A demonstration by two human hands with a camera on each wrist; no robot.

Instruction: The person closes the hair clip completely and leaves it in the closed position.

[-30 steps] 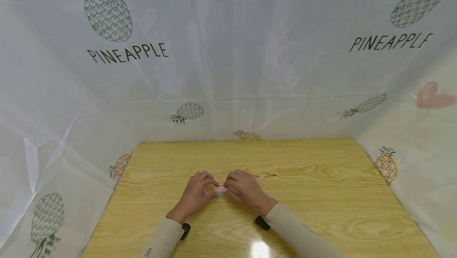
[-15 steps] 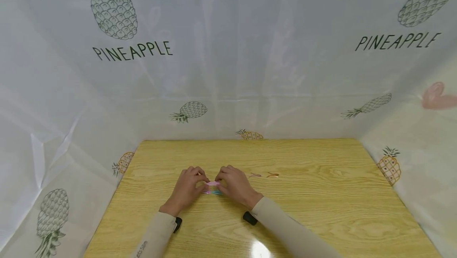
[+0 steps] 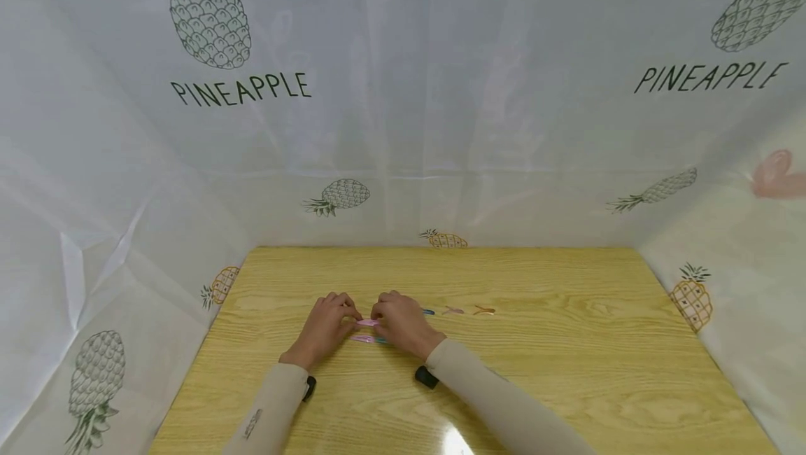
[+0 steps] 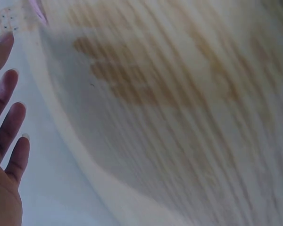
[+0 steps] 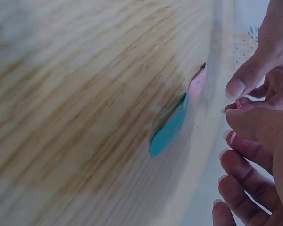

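A pink snap hair clip spans the gap between my two hands, pinched at one end by each. My left hand has thumb and index fingertips on its left end. On the right end are the thumb and index of my right hand, which partly covers it. In the right wrist view the pinched clip shows only as a thin pink edge. Just nearer lie a second pink clip and a teal clip, end to end on the wooden table.
Beyond my right hand, a blue clip, a pale pink clip and a brown clip lie in a row. The last two look sprung apart. White pineapple-print sheeting stands along the table's back and sides.
Both hands have moved left and slightly farther away with the pink clip. The second pink clip, the blue clip and the pale pink clip now show more fully.
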